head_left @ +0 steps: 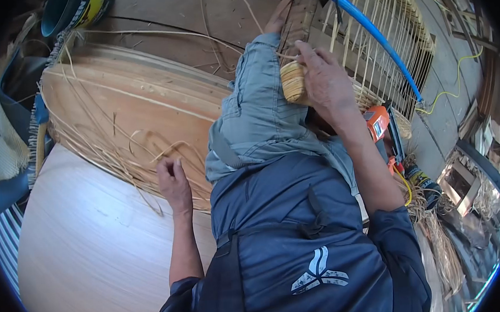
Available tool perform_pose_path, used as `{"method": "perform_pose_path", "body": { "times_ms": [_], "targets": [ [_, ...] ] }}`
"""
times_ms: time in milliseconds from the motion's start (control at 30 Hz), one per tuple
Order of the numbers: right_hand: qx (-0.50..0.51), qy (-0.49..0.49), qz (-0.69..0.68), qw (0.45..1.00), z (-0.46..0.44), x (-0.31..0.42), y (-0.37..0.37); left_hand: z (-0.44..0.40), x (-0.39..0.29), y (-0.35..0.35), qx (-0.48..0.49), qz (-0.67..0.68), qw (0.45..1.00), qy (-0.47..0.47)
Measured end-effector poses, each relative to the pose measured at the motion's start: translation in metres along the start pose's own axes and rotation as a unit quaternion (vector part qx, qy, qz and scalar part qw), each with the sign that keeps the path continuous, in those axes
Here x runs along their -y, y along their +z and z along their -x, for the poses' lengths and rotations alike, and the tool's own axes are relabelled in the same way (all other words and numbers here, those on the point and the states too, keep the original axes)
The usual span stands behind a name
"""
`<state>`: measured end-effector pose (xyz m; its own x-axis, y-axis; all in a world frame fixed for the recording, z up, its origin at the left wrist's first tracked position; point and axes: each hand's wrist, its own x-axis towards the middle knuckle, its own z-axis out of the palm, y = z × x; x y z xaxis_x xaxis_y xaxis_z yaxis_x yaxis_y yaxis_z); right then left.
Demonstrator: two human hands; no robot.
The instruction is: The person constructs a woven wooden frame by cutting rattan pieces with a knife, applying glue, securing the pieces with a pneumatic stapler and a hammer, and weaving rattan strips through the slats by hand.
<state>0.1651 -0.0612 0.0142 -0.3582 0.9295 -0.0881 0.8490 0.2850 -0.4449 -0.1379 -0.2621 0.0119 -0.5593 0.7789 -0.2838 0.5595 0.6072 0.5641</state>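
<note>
My right hand (327, 84) is over the end of a wooden bar (300, 28) at my knee. Pale rattan is wound in tight turns into a thick wrap (293, 83) on that end. Thumb and fingers close by the wrap, and a thin rattan strand (285, 55) runs into them. Down to the left, my left hand (175, 183) has its fingers curled, beside a loose pile of rattan strands (137, 158). A looped strand (174, 145) meets its fingertips; whether they grip it is hidden.
Left of my legs stand a wooden panel (135, 94) and a smooth pale board (105, 235). A woven rattan frame (388, 24) with a blue tube (371, 28) is at upper right. An orange tool (379, 122) lies by my right arm; a dark bucket (72, 12) stands at upper left.
</note>
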Motion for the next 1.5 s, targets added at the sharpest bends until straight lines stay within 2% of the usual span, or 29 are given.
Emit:
{"method": "perform_pose_path", "body": {
  "times_ms": [33, 100, 233, 267, 333, 467, 567, 633, 667, 733, 767, 833, 867, 933, 967, 1033, 1100, 1133, 1200, 1233, 1333, 1367, 1467, 1500],
  "targets": [
    [-0.002, 0.004, 0.001, 1.0, -0.001, 0.004, -0.004, -0.012, -0.03, -0.003, -0.016, 0.051, 0.998, 0.017],
    [0.039, 0.076, -0.06, 0.995, -0.002, 0.017, -0.016, -0.031, -0.094, 0.016, 0.017, 0.092, 0.991, 0.095],
    [0.044, 0.06, -0.038, 0.996, -0.002, 0.02, -0.018, -0.055, -0.17, 0.087, 0.143, 0.191, 0.932, 0.274],
    [0.031, 0.05, -0.025, 0.998, -0.003, 0.019, -0.016, -0.062, -0.181, 0.101, 0.141, 0.194, 0.932, 0.273],
    [0.022, 0.047, -0.011, 0.999, -0.002, 0.017, -0.013, -0.069, -0.198, 0.12, 0.106, 0.226, 0.884, 0.394],
    [0.003, 0.046, -0.001, 0.999, -0.004, 0.017, -0.008, -0.076, -0.205, 0.124, 0.151, 0.239, 0.884, 0.372],
    [-0.005, 0.058, -0.021, 0.998, -0.005, 0.02, -0.009, -0.081, -0.214, 0.116, 0.153, 0.177, 0.88, 0.412],
    [-0.008, 0.054, -0.039, 0.998, -0.003, 0.022, -0.008, -0.087, -0.226, 0.112, 0.025, 0.183, 0.844, 0.504],
    [-0.014, 0.059, -0.049, 0.997, -0.003, 0.021, -0.007, -0.093, -0.226, 0.114, 0.021, 0.185, 0.845, 0.501],
    [-0.017, 0.059, -0.057, 0.997, -0.002, 0.023, -0.007, -0.107, -0.224, 0.116, 0.101, 0.099, 0.852, 0.504],
    [-0.006, 0.072, -0.036, 0.997, -0.002, 0.025, -0.008, -0.114, -0.22, 0.12, 0.097, 0.101, 0.853, 0.503],
    [0.002, 0.086, -0.011, 0.996, -0.005, 0.025, -0.009, -0.124, -0.211, 0.133, 0.16, -0.117, 0.834, 0.514],
    [0.004, 0.088, -0.01, 0.996, -0.003, 0.025, -0.008, -0.127, -0.211, 0.133, 0.161, -0.113, 0.835, 0.514],
    [0.009, 0.091, -0.005, 0.996, -0.003, 0.025, -0.007, -0.132, -0.211, 0.133, 0.354, -0.12, 0.817, 0.439],
    [0.008, 0.088, -0.025, 0.996, -0.002, 0.024, -0.008, -0.134, -0.205, 0.137, 0.355, -0.116, 0.817, 0.438],
    [0.006, 0.084, -0.039, 0.996, -0.003, 0.021, -0.011, -0.138, -0.193, 0.149, 0.37, 0.009, 0.83, 0.417],
    [-0.009, 0.116, -0.132, 0.984, -0.003, 0.015, -0.016, -0.139, -0.191, 0.152, 0.385, 0.04, 0.829, 0.403],
    [-0.008, 0.118, -0.127, 0.985, -0.002, 0.011, -0.021, -0.138, -0.189, 0.153, 0.402, 0.066, 0.829, 0.384],
    [0.001, 0.209, -0.142, 0.967, -0.002, 0.007, -0.032, -0.139, -0.189, 0.154, 0.42, 0.108, 0.825, 0.362],
    [-0.001, 0.212, -0.139, 0.967, -0.003, 0.006, -0.035, -0.14, -0.189, 0.155, 0.438, 0.143, 0.819, 0.341],
    [0.113, 0.332, -0.308, 0.884, -0.012, 0.004, -0.043, -0.144, -0.188, 0.159, 0.458, 0.146, 0.813, 0.33],
    [0.109, 0.335, -0.308, 0.884, -0.016, 0.005, -0.043, -0.145, -0.188, 0.16, 0.46, 0.146, 0.81, 0.332],
    [0.181, 0.381, -0.394, 0.817, -0.023, 0.002, -0.04, -0.146, -0.19, 0.162, 0.493, 0.142, 0.807, 0.291],
    [0.18, 0.382, -0.393, 0.817, -0.024, 0.002, -0.039, -0.146, -0.191, 0.162, 0.504, 0.141, 0.81, 0.266]
  ]
}}
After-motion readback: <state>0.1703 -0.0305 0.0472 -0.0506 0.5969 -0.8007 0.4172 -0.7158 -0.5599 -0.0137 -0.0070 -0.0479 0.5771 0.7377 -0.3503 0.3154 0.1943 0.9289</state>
